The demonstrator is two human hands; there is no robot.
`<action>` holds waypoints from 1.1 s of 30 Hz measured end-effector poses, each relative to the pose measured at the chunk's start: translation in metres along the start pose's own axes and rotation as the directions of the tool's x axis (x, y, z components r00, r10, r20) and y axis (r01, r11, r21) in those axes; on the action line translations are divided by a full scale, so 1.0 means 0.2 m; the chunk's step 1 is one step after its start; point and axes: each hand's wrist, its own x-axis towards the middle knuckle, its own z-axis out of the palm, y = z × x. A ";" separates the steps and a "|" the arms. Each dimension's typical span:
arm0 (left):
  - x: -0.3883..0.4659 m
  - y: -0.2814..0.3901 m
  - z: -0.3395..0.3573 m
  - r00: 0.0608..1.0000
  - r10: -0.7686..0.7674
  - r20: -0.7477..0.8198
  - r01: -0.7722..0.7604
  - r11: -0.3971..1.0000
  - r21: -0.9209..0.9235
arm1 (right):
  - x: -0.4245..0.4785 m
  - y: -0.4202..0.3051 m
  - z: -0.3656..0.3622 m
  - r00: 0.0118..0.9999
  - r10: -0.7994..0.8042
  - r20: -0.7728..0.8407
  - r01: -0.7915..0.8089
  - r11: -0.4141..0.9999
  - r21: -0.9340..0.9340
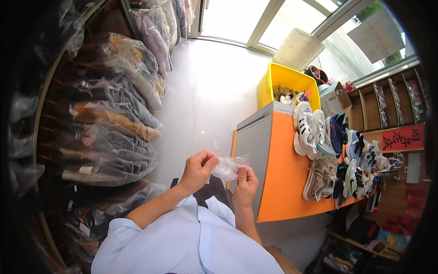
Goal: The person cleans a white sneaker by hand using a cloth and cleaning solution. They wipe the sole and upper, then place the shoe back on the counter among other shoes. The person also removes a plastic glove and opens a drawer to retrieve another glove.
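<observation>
A crumpled piece of clear plastic film (226, 168) stretches between my two hands in front of my body. My left hand (198, 171) pinches its left end between thumb and fingers. The other end is gripped by my right hand (247, 183), whose fingers are curled with the thumb on top. Both hands are above the floor, beside the grey side of an orange-topped counter (280, 178). Pairs of sneakers (306, 132) stand in rows on the counter, to the right of my hands.
Plastic-covered garments (116, 120) hang along the left. A yellow bin (263, 89) holding shoes stands beyond the counter, near a translucent lid (297, 49) and a cardboard box (333, 99). Wooden shelves (369, 106) are at the right, glass doors (232, 20) at the top.
</observation>
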 end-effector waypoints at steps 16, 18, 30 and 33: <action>2.30 0.60 0.26 0.992 0.117 -0.048 -0.098 0.952 0.290 | 2.27 -0.50 0.21 0.981 0.066 -0.181 0.028 0.879 0.476; 2.55 0.67 0.36 0.950 0.290 -0.114 -0.226 0.893 0.390 | 2.50 -0.49 0.21 0.965 -0.033 -0.262 0.104 0.959 0.264; 4.18 1.08 0.92 0.793 -0.168 0.586 0.218 0.976 -0.016 | 4.08 -0.87 0.65 0.684 -0.721 -0.108 0.490 0.564 -0.664; 4.57 1.17 1.04 0.698 -0.260 0.667 0.360 0.933 -0.013 | 4.37 -0.96 0.60 0.713 -0.679 -0.175 0.402 0.600 -0.691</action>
